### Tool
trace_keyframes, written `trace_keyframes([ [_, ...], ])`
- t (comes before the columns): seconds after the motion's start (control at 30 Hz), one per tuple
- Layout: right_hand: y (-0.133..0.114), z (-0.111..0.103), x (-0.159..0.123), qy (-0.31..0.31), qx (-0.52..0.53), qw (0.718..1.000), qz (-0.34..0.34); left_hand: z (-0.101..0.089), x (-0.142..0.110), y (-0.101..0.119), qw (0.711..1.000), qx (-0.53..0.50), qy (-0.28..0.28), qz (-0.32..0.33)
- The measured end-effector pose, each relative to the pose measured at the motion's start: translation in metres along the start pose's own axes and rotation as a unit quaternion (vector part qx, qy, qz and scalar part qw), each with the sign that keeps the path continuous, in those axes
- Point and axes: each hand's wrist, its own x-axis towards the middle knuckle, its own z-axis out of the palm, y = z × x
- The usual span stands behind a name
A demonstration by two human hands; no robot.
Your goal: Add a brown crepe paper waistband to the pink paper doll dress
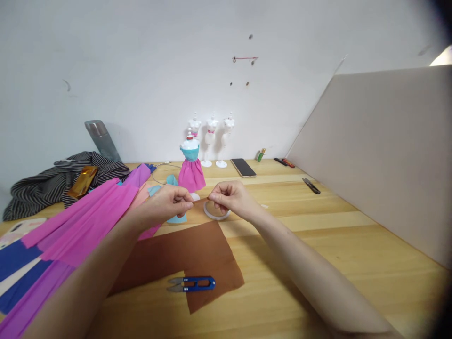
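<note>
Toward twelve o'clock, brown cloth strip (201,201): axis nine-to-three.
Left hand (173,201): pinching nine-o'clock end.
Right hand (230,197): pinching three-o'clock end.

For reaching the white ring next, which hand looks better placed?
Probably the right hand: it appears just above the white ring; the left hand is farther away, near the blue cloth. Both pinch the brown strip, so either would likely need freeing.

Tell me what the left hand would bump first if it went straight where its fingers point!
Past the brown strip it pinches, the left hand would probably meet the right hand first, though depth is unclear.
</note>
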Motion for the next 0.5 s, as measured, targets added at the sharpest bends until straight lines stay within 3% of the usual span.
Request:
trace_keyframes([
  [0.2, -0.002, -0.006, -0.001, -0.033, 0.045, 0.998, 0.017, -0.008, -0.001, 0.001, 0.998, -0.048, 0.036, -0.009],
  [0.4, -0.006, -0.009, 0.000, 0.008, 0.061, 0.998, 0.022, -0.026, -0.003, -0.004, 0.997, -0.061, 0.042, 0.005],
  [0.5, -0.008, -0.009, 0.000, 0.025, 0.067, 0.997, 0.018, -0.031, -0.001, -0.009, 0.992, -0.098, 0.075, 0.000],
])
